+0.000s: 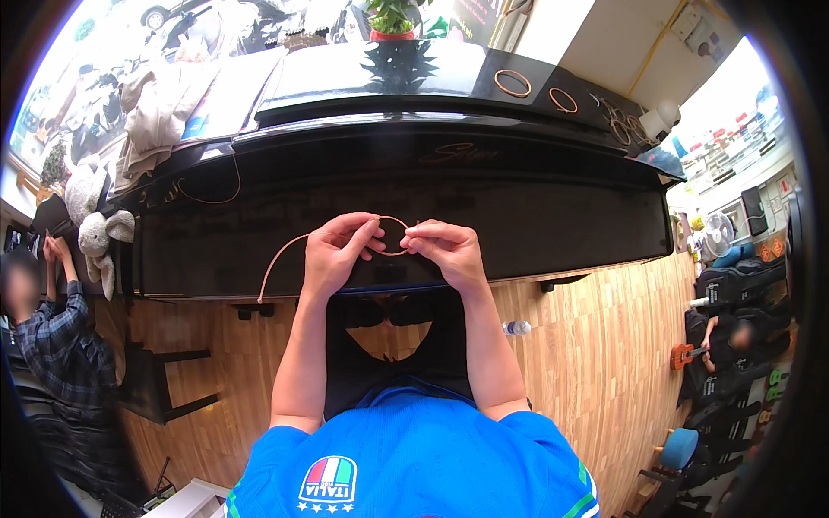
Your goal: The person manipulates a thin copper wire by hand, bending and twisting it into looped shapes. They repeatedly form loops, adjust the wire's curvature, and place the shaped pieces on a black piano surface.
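Observation:
A thin copper-coloured cable [272,266] is bent into a loop between my hands, above the closed black piano [199,250]. My left hand [341,246] pinches the loop's left side with fingers curled, and the cable's free end arches down to the left from it. My right hand [439,246] pinches the loop's right side between thumb and fingers.
Two coiled loops [512,83] and tangled cables [622,125] lie on the piano top, near a potted plant [389,13]. Beige cloth [147,121] and a plush toy [104,233] sit left, beside a person [52,345]. Another person [725,345] is right. A bottle [515,328] stands below.

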The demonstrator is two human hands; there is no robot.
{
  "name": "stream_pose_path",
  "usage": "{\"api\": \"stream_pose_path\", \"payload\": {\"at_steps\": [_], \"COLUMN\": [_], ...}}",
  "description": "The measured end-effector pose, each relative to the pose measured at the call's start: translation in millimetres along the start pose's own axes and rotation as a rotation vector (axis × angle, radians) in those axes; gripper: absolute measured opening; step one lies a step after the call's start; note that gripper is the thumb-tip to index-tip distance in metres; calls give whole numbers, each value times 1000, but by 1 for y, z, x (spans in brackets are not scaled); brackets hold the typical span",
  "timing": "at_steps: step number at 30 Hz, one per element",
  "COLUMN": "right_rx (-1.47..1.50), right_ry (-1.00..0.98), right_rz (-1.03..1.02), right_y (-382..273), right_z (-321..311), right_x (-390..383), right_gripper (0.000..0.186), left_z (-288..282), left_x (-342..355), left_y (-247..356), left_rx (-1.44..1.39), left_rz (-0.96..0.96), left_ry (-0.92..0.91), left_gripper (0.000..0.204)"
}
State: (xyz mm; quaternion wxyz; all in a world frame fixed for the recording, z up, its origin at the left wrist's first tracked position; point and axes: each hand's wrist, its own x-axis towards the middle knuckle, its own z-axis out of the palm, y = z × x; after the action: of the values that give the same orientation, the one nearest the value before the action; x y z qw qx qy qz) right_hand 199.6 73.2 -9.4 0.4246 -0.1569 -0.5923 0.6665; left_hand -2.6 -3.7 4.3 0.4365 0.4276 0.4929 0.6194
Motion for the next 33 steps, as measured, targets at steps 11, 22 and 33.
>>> {"api": "stream_pose_path", "payload": {"at_steps": [11,22,33], "right_rx": [-91,-14,27], "right_ry": [81,143,204], "right_rz": [68,24,-99], "right_y": [-9,-6,4], "right_z": [9,8,6], "right_x": [-1,2,3], "right_gripper": [39,27,21], "left_z": [-6,-8,-8], "left_x": [-1,-1,2], "left_y": [0,6,-2], "left_rx": [-4,-51,-36], "left_rz": [25,77,45], "left_ry": [-82,-154,-103], "left_gripper": [24,36,22]}}
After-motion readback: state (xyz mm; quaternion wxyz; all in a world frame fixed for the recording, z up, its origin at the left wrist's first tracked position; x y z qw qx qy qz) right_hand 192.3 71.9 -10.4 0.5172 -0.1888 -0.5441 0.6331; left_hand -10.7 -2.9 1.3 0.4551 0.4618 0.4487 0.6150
